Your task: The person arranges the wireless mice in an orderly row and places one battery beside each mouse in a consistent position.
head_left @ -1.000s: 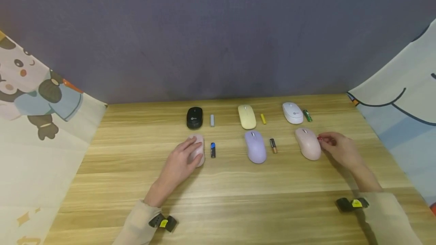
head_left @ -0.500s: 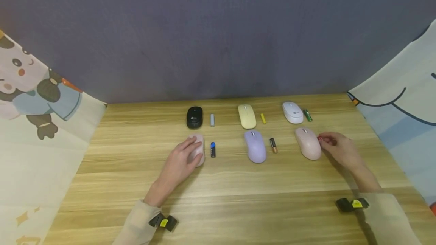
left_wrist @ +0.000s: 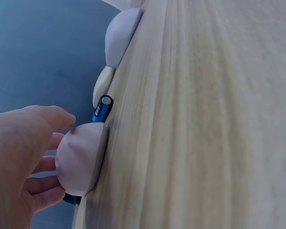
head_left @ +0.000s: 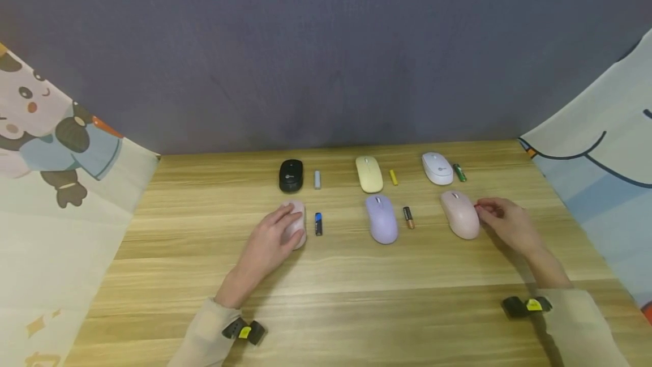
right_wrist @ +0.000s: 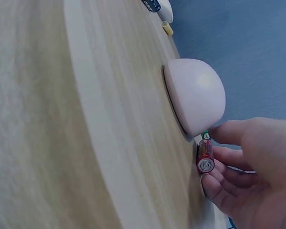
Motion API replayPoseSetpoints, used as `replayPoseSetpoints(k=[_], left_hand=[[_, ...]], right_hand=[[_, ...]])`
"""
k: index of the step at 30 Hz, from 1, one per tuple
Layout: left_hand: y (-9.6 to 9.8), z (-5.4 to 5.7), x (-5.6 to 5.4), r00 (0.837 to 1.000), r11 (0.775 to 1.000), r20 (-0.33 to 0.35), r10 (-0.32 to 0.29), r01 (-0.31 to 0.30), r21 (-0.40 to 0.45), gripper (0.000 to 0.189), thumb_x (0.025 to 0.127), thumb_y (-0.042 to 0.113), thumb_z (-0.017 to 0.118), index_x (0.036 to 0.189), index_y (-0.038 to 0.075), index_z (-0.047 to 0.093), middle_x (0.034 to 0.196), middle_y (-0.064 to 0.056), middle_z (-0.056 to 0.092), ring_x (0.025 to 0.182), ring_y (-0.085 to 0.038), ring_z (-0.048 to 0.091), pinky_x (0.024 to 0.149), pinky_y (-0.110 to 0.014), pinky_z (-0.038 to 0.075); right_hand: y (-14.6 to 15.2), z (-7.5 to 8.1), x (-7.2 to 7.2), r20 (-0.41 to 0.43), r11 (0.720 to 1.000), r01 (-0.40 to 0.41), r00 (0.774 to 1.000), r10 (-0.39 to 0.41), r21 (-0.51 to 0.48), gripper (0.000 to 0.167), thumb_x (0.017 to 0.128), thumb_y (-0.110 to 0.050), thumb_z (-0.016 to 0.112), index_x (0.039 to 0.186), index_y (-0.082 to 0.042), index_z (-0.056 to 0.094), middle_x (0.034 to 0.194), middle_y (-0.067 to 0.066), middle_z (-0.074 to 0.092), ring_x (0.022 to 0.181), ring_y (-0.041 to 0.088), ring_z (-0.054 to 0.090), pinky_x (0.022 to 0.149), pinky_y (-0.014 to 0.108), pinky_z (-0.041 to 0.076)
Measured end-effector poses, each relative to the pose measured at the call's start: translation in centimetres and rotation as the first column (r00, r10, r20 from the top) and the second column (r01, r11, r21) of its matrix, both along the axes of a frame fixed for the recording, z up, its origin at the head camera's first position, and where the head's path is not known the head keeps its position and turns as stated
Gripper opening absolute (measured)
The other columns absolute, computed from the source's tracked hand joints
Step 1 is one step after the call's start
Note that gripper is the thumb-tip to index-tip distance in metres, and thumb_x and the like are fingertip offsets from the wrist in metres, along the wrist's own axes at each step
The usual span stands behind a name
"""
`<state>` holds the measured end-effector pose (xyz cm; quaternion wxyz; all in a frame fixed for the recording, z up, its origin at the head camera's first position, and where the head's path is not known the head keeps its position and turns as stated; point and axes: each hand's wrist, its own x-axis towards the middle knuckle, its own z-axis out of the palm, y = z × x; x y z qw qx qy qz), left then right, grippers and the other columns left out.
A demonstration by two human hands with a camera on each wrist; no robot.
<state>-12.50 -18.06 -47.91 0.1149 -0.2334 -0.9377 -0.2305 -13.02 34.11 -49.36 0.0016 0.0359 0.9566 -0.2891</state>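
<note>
In the head view my left hand grips a pale pink computer mouse, fingers over its far part and thumb along its near right side. A blue and black battery lies just right of that mouse. On the right, my right hand pinches a small red battery lying on the table beside a second pink mouse. The fingers cover most of this battery in the head view; the right wrist view shows its end facing the camera.
On the wooden table sit a black mouse, a yellow mouse, a white mouse and a purple mouse. Batteries lie at their right: grey, yellow, green, black and copper. A dark panel stands behind.
</note>
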Motion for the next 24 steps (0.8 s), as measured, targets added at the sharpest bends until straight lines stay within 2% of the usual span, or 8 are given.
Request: replayPoseSetpoints(k=[4, 7, 14, 20, 22, 24], left_hand=[[0.1, 0.0, -0.1, 1.0, 1.0, -0.002, -0.008, 0.008, -0.006, 0.043, 0.092, 0.024, 0.079, 0.127, 0.002, 0.071, 0.142, -0.022, 0.061, 0.131, -0.042, 0.058, 0.109, -0.053, 0.049], [0.0, 0.1, -0.1, 1.0, 1.0, -0.008, -0.005, 0.005, -0.002, 0.043, 0.091, 0.025, 0.08, 0.126, 0.002, 0.071, 0.142, -0.022, 0.061, 0.132, -0.044, 0.057, 0.11, -0.055, 0.048], [-0.4, 0.2, -0.2, 0.999, 0.999, -0.036, 0.005, -0.003, 0.041, 0.043, 0.089, 0.023, 0.081, 0.125, 0.001, 0.071, 0.14, -0.022, 0.062, 0.13, -0.044, 0.058, 0.109, -0.057, 0.048], [-1.2, 0.1, -0.2, 0.999, 0.999, -0.04, 0.018, -0.016, 0.038, 0.041, 0.089, 0.02, 0.081, 0.125, 0.001, 0.071, 0.138, -0.024, 0.063, 0.128, -0.044, 0.06, 0.109, -0.057, 0.049], [-1.5, 0.2, -0.2, 0.999, 0.999, -0.044, 0.024, -0.022, 0.048, 0.04, 0.089, 0.02, 0.081, 0.124, 0.001, 0.072, 0.137, -0.025, 0.063, 0.127, -0.045, 0.06, 0.108, -0.058, 0.049], [-1.9, 0.2, -0.1, 0.998, 0.998, -0.049, 0.031, -0.028, 0.065, 0.039, 0.089, 0.019, 0.081, 0.123, 0.001, 0.072, 0.136, -0.026, 0.063, 0.126, -0.046, 0.061, 0.108, -0.059, 0.049]], right_hand=[[0.2, 0.1, 0.2, -0.051, 1.0, -0.001, 0.999, 0.001, -0.004, 0.047, 0.109, -0.03, 0.051, 0.131, 0.011, 0.059, 0.119, 0.036, 0.065, 0.102, 0.048, 0.065, 0.081, 0.057, 0.054], [0.4, 0.2, 0.3, -0.07, 1.0, -0.001, 0.998, 0.001, -0.005, 0.049, 0.111, -0.03, 0.046, 0.131, 0.012, 0.058, 0.124, 0.039, 0.062, 0.108, 0.055, 0.062, 0.087, 0.067, 0.051], [1.0, 0.3, 0.7, -0.086, 1.0, 0.013, 0.996, -0.015, -0.02, 0.049, 0.112, -0.031, 0.042, 0.132, 0.011, 0.058, 0.127, 0.041, 0.059, 0.113, 0.06, 0.057, 0.09, 0.071, 0.047], [1.3, 0.2, 1.0, -0.089, 1.0, 0.009, 0.996, -0.01, -0.018, 0.049, 0.111, -0.031, 0.045, 0.133, 0.01, 0.058, 0.125, 0.038, 0.061, 0.111, 0.057, 0.059, 0.088, 0.069, 0.049], [1.5, 0.2, 1.1, -0.112, 1.0, 0.004, 0.994, -0.006, -0.016, 0.047, 0.11, -0.03, 0.047, 0.132, 0.009, 0.06, 0.123, 0.036, 0.063, 0.109, 0.055, 0.061, 0.085, 0.058, 0.053], [1.6, 0.3, 1.2, -0.139, 1.0, 0.0, 0.99, -0.002, -0.016, 0.044, 0.11, -0.028, 0.049, 0.13, 0.009, 0.061, 0.12, 0.035, 0.065, 0.106, 0.053, 0.063, 0.08, 0.042, 0.054]])
